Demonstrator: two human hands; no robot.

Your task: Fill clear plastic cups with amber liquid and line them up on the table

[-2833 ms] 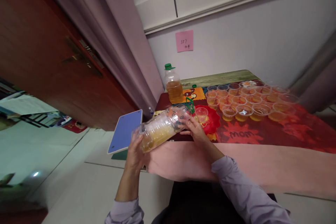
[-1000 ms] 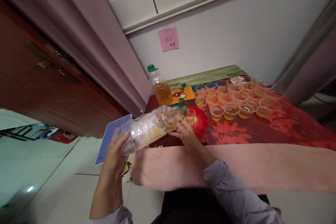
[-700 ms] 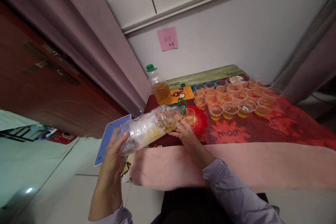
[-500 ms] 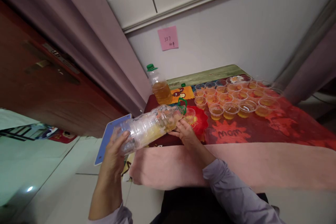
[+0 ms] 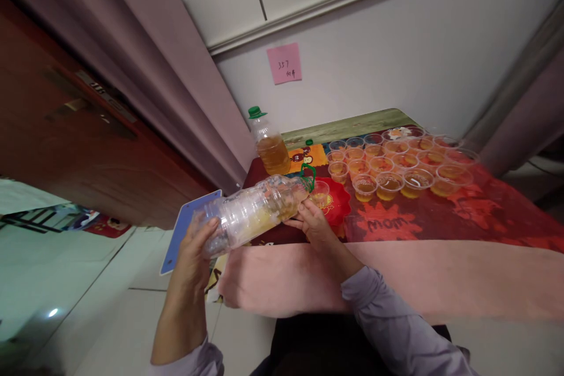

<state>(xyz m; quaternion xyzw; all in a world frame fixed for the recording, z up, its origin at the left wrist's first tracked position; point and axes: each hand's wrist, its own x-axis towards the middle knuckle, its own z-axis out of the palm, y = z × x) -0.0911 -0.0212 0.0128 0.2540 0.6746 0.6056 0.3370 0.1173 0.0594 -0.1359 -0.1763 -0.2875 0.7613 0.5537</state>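
Observation:
A large clear plastic bottle (image 5: 253, 211) with a green handle ring at its neck lies tilted in the air, its neck to the right, with some yellow liquid inside. My left hand (image 5: 194, 247) is wrapped round its base end. Under the neck, my right hand (image 5: 312, 220) grips it with bent fingers. Just beyond the neck, a clear cup (image 5: 320, 192) stands on a red scalloped tray (image 5: 340, 207). Rows of clear cups with amber liquid, one of them a front cup (image 5: 365, 189), stand to the right.
Behind the held bottle stands a second bottle (image 5: 272, 153) with amber liquid and a green cap. A small green cap (image 5: 309, 142) lies near the wall. The table's red cover (image 5: 440, 220) has a pink front edge (image 5: 374, 279). A blue board (image 5: 178, 235) is at the left.
The view has shifted very slightly. Both hands keep their hold on the tilted bottle, which looks almost the same.

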